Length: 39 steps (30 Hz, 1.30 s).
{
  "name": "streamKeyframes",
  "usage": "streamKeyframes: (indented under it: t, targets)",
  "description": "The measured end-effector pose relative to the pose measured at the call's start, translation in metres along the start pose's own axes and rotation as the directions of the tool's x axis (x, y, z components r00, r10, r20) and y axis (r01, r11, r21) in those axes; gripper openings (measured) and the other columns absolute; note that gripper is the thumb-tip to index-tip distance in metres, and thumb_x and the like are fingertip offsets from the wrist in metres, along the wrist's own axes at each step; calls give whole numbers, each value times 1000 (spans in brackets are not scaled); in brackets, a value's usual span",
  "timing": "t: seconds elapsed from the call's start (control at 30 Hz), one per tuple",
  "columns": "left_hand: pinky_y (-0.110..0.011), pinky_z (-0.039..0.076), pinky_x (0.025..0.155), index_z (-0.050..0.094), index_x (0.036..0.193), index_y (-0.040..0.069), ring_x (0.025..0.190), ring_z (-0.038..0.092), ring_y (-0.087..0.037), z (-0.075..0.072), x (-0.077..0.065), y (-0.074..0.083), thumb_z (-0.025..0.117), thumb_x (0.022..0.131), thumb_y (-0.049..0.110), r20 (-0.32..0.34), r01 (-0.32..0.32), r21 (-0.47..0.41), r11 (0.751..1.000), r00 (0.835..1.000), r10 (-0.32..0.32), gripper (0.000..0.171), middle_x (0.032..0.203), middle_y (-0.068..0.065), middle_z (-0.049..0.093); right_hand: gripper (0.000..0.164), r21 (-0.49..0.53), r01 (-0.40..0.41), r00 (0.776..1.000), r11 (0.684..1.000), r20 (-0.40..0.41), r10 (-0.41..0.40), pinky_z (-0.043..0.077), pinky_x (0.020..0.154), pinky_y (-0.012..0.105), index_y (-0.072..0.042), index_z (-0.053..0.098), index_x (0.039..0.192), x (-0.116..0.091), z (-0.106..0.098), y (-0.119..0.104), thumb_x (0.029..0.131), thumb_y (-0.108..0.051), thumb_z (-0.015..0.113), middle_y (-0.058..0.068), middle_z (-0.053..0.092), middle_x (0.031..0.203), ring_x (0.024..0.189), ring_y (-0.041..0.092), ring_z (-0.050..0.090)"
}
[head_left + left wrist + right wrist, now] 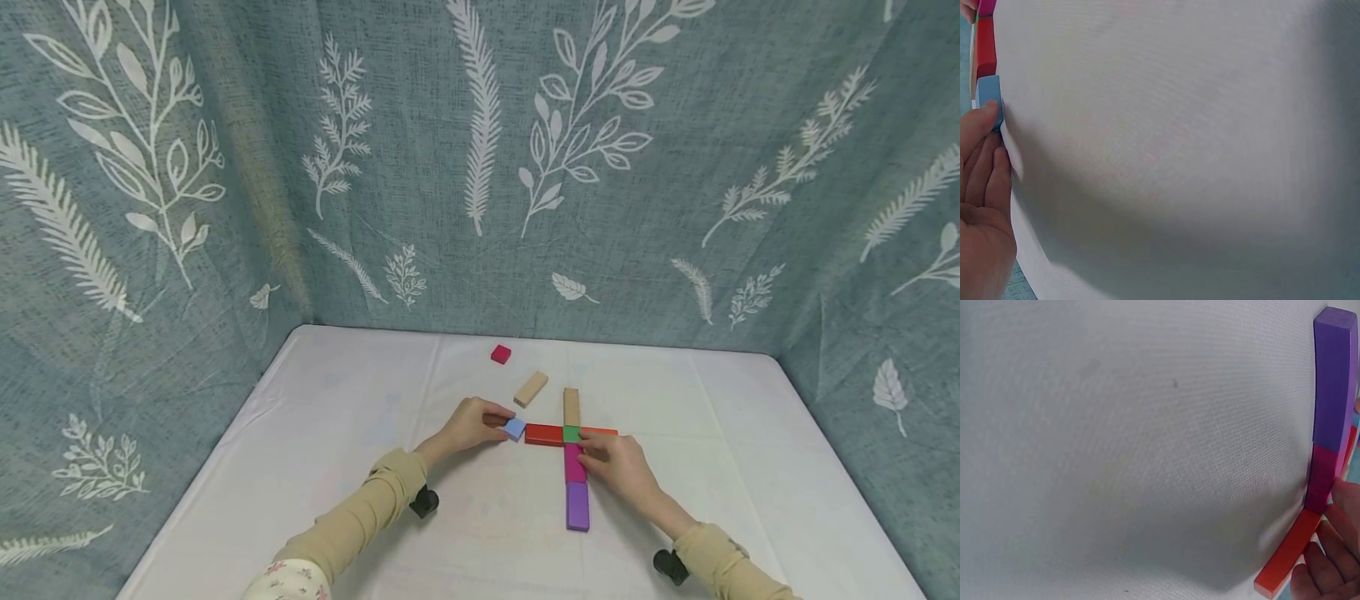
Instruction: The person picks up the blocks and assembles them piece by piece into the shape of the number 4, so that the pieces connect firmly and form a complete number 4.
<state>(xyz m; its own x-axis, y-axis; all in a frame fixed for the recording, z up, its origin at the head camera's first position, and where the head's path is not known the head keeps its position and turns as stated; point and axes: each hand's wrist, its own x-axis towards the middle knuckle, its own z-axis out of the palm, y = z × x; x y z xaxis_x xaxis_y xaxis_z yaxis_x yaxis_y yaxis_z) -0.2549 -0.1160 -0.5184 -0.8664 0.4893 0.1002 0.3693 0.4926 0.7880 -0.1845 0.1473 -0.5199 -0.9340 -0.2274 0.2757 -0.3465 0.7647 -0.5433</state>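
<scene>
My left hand (468, 427) pinches a small light blue block (513, 428) between thumb and fingers, at the left end of a red block (543, 435). In the left wrist view, the thumb lies on the blue block (989, 94), beside the red block (986, 47). Flat blocks form a cross around a green block (572, 434). My right hand (618, 467) touches this centre, one fingertip at the green block and another on the magenta block (575, 463). An orange block (1288, 553) extends rightward, partly hidden by that hand. Below the magenta one lies a purple block (577, 507).
A plain wooden block (572, 407) makes the cross's upper arm. Another wooden block (531, 389) lies at an angle to its left, and a small crimson block (501, 354) sits near the back edge. A white cloth (360, 383) covers the table; a patterned curtain (420, 167) hangs behind.
</scene>
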Motion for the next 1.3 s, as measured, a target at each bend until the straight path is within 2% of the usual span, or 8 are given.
streamKeyframes:
  t: [0.2,0.4,0.6,0.97,1.3]
  targets:
    - [-29,55,85,69,109,-4,101,68,-27,-1,-1,1,73,78,0,12,7,-23,1000,1000,-7,32,109,-19,70,21,4,15,1000,1000,3,-15,54,85,43,-1,75,96,0,0,1,76,-6,76,10,71,110,100,28,68]
    - [-28,54,87,68,112,-3,104,67,-27,-4,3,3,74,80,6,-5,1,-57,998,1000,-2,33,112,-18,69,21,-1,20,1000,1000,7,-20,54,85,43,-1,74,97,0,-3,0,77,-5,76,11,71,110,100,29,68]
    - [-31,54,89,66,115,-2,107,65,-28,-9,11,12,72,82,7,-35,50,-114,992,998,-55,35,116,-19,67,21,4,23,1000,1000,12,-23,54,86,44,0,74,98,0,-5,-1,77,-5,75,12,71,111,101,29,68]
    - [-31,53,91,67,114,-2,107,65,-27,-19,29,23,74,81,9,-78,41,-69,997,996,-46,36,116,-16,68,21,-4,22,1000,1000,8,-21,54,85,43,-1,74,97,1,-2,1,77,-6,76,11,71,110,100,28,68]
    - [-32,52,93,66,117,-2,109,64,-26,-31,44,34,74,81,11,-83,71,6,997,994,-70,39,117,-15,68,21,-3,29,1000,1000,7,-29,54,84,42,-1,74,97,1,0,1,76,-6,76,11,71,110,100,28,68]
